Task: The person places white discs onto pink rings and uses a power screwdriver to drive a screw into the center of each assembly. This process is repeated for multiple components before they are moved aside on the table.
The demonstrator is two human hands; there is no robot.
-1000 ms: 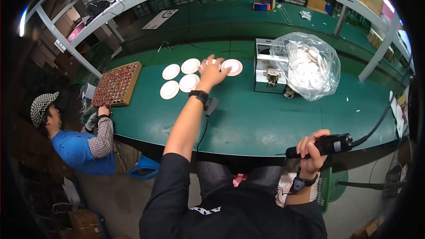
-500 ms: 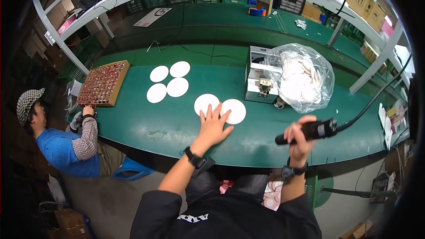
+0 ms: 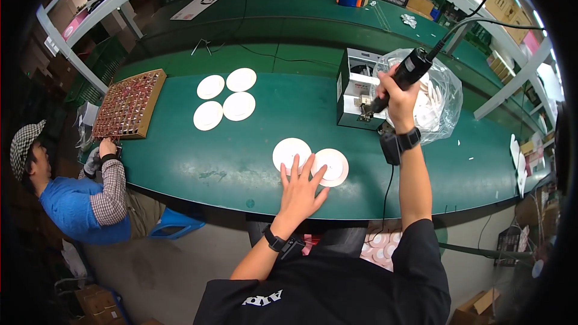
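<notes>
My left hand lies flat with spread fingers, its tips resting on two white discs, a left disc and a right disc, side by side near the bench's front. My right hand is wrapped round a black corded electric screwdriver. The tool is tilted, its lower end at the front of a grey-and-black box-shaped screw feeder; the exact contact is too small to tell. Behind that hand, a clear plastic bag of white discs is partly hidden.
Several more white discs lie grouped on the green bench, left of centre. A shallow divided box of small reddish parts stands at the left, where a person in blue works. The tool's cable runs up right.
My right hand has carried the screwdriver up and away from me, from the front edge to the feeder. My left hand remains on the two discs; the view has shifted slightly.
</notes>
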